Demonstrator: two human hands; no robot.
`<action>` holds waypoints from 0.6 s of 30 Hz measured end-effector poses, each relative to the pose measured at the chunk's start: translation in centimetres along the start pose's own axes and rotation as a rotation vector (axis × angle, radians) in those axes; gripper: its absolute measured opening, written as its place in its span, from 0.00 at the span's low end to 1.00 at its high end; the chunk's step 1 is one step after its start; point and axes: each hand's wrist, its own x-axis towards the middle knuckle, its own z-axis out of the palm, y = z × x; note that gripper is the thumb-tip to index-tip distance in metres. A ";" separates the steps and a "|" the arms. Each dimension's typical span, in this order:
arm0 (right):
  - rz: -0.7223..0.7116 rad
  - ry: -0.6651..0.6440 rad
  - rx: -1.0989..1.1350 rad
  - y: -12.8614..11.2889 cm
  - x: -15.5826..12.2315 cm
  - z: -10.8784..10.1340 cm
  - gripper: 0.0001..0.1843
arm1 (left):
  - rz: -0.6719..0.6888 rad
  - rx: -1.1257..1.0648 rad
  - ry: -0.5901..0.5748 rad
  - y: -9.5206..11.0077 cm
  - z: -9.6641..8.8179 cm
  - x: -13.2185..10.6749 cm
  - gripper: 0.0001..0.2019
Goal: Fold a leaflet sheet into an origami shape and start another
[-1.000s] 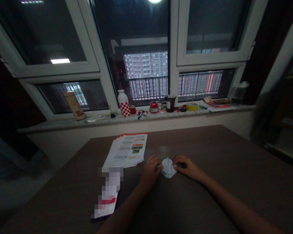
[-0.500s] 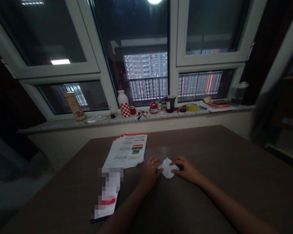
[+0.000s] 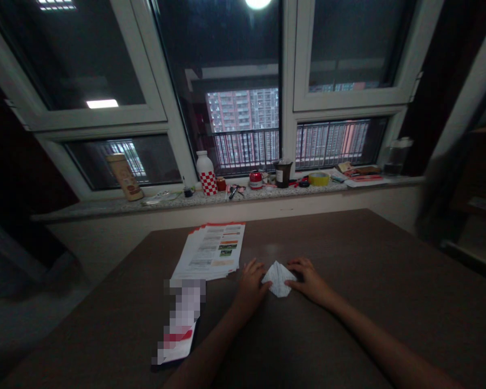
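Observation:
A small piece of folded paper, white with faint lines and pointed at the top, lies on the dark table in front of me. My left hand holds its left edge, thumb on the paper and fingers curled beside it. From the other side, my right hand has its thumb tip pressed on the paper's right corner. The fingers of that hand arch just beyond the corner. Whatever lies under the paper is hidden.
Printed sheets with orange edges lie to the left. Nearer me is a partly blurred flat item. Beyond the brown table, a stone windowsill carries a checkered bottle, a dark cup and yellow tape.
The paper's outline has gone from a diamond with uneven edges to a smoother, kite-like shape. My right fingers have lifted slightly off its upper right edge, while the thumb stays.

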 end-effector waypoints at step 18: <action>0.030 0.165 0.249 -1.2 0.6 -0.8 0.12 | -0.138 -0.225 0.177 2.5 -0.7 0.2 0.08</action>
